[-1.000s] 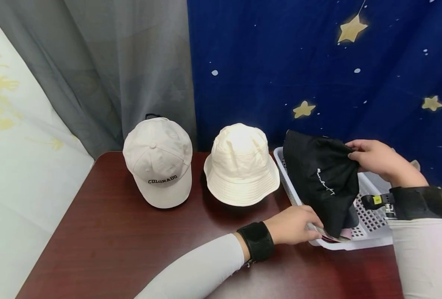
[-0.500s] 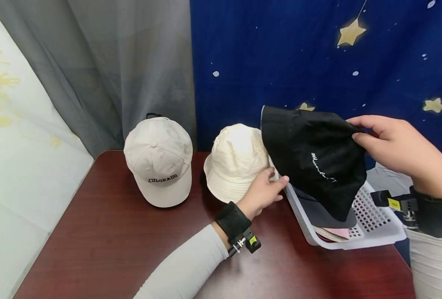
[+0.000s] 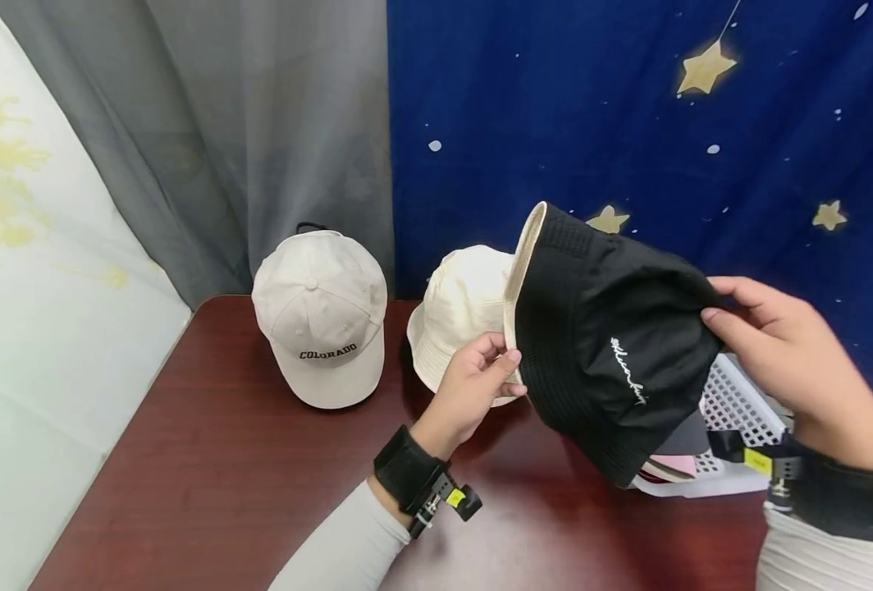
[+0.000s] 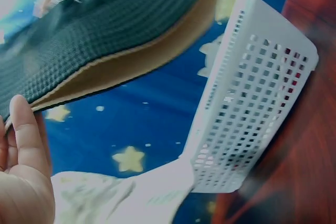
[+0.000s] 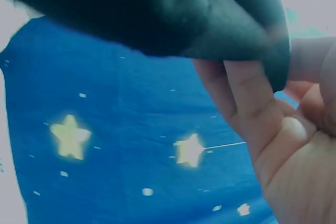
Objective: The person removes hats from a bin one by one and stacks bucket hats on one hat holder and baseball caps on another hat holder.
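Observation:
A black bucket hat [image 3: 614, 328] with white script stitching and a beige lining hangs tilted on its side above the basket. My right hand [image 3: 798, 353] pinches its crown from the right. At the opposite side, my left hand [image 3: 473, 386] pinches the brim edge between thumb and fingers. In the left wrist view the brim [image 4: 115, 45] bows open beside the left thumb, showing the tan inside. The right wrist view shows dark cloth [image 5: 157, 14] gathered in the right fingers. Behind the left hand stands a cream bucket hat [image 3: 466, 304], partly covered by the black one.
A beige cap [image 3: 322, 316] lettered COLORADO sits on the left of the dark red wooden table [image 3: 222, 460]. At the right, a white perforated basket [image 3: 747, 410] holds a dark grey item and pink and striped pieces. A blue star curtain [image 3: 481, 98] hangs behind.
The black bucket hat has risen out of the basket and turned, its beige lining now showing. My left hand left the basket's edge, moved left and took hold of the brim.

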`<action>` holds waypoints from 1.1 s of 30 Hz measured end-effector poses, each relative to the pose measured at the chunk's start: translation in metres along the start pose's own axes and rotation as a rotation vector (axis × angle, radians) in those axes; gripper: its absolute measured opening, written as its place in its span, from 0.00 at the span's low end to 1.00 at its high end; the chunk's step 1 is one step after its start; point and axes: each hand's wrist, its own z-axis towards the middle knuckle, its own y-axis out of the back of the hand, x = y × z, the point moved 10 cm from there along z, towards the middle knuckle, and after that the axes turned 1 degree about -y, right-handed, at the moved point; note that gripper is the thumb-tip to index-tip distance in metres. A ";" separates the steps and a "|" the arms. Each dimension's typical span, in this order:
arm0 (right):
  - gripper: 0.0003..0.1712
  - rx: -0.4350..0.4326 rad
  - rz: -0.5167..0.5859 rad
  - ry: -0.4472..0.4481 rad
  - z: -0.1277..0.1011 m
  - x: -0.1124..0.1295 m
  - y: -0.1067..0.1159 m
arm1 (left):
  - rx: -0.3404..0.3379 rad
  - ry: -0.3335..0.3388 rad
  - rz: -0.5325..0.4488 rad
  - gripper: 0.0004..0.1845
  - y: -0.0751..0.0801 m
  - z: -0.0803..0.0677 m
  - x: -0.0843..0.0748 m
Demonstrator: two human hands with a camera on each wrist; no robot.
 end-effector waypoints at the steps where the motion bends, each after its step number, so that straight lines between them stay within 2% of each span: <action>1: 0.14 -0.004 -0.008 -0.005 -0.002 -0.004 -0.004 | 0.007 -0.006 0.021 0.06 0.002 -0.004 -0.004; 5: 0.17 0.004 -0.057 -0.030 -0.007 -0.014 -0.019 | 0.036 -0.080 0.129 0.06 0.006 -0.017 -0.026; 8: 0.22 -0.005 -0.060 -0.059 -0.010 -0.012 -0.026 | 0.059 -0.144 0.162 0.06 0.009 -0.022 -0.040; 10: 0.24 -0.088 -0.064 -0.088 -0.014 -0.007 -0.023 | 0.063 -0.178 0.175 0.06 0.012 -0.025 -0.048; 12: 0.21 -0.228 -0.023 -0.127 -0.025 0.002 -0.019 | 0.059 -0.203 0.187 0.05 0.016 -0.028 -0.054; 14: 0.17 -0.358 0.084 -0.125 -0.041 0.014 -0.020 | 0.048 -0.225 0.210 0.05 0.021 -0.032 -0.059; 16: 0.14 -0.403 0.253 -0.079 -0.057 0.029 -0.034 | 0.045 -0.248 0.217 0.05 0.023 -0.036 -0.065; 18: 0.15 -0.337 0.347 0.038 -0.065 0.050 -0.058 | 0.054 -0.273 0.221 0.04 0.022 -0.041 -0.072; 20: 0.21 -0.225 0.419 0.134 -0.068 0.071 -0.086 | 0.075 -0.299 0.224 0.04 0.018 -0.045 -0.079; 23: 0.30 -0.104 0.362 0.226 -0.066 0.093 -0.121 | 0.123 -0.322 0.230 0.04 0.009 -0.051 -0.086; 27: 0.32 -0.022 0.375 0.205 -0.063 0.101 -0.149 | 0.225 -0.338 0.264 0.02 -0.004 -0.057 -0.088; 31: 0.26 0.016 0.446 0.136 -0.066 0.100 -0.161 | 0.365 -0.345 0.306 0.01 -0.015 -0.063 -0.086; 33: 0.23 0.034 0.469 0.110 -0.068 0.100 -0.164 | 0.408 -0.347 0.342 0.02 -0.018 -0.066 -0.087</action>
